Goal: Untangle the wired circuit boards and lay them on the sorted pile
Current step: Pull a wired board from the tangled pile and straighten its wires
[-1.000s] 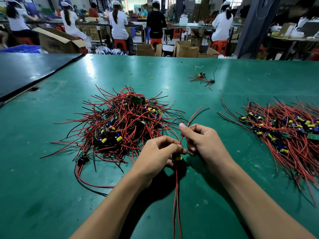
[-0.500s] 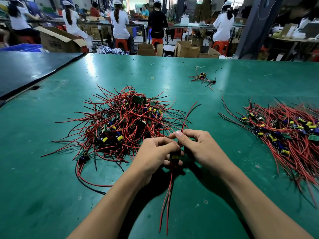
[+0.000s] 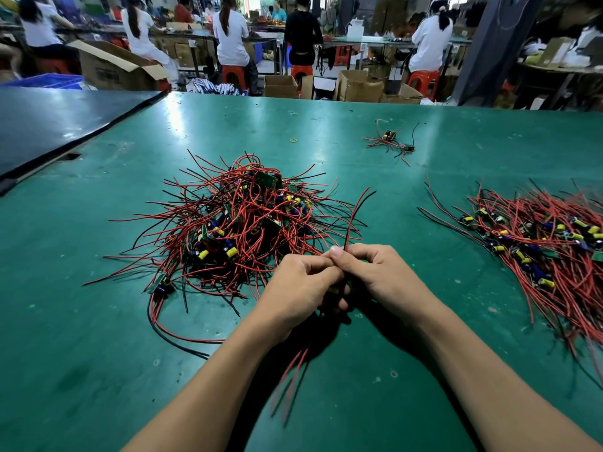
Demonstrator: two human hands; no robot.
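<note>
On the green desk [image 3: 98,353] the tangled heap [image 3: 241,230] of red and black wires and small boards is lying left of centre, with loose ends straying out on all sides. Just at the heap's near right edge, the left hand [image 3: 300,288] is curling its fingers round one wired circuit board [image 3: 333,290]. The fingers are hiding the board almost wholly, so only a speck of yellow is showing between the two hands. Its lower leads [image 3: 290,376] are hanging below the left wrist toward the near edge, blurred and hard to count. Touching the left hand, still at the heap's near right, the right hand [image 3: 385,278] is pinching the board's upper leads [image 3: 354,216] between thumb and forefinger; one red and one black are rising over the heap's right fringe. Beyond the heap to its far right a small stray cluster [image 3: 390,141] is lying alone. Well apart to the heap's right the sorted pile [image 3: 554,243] is spreading across the desk, and the frame edge is cutting off its right side.
</note>
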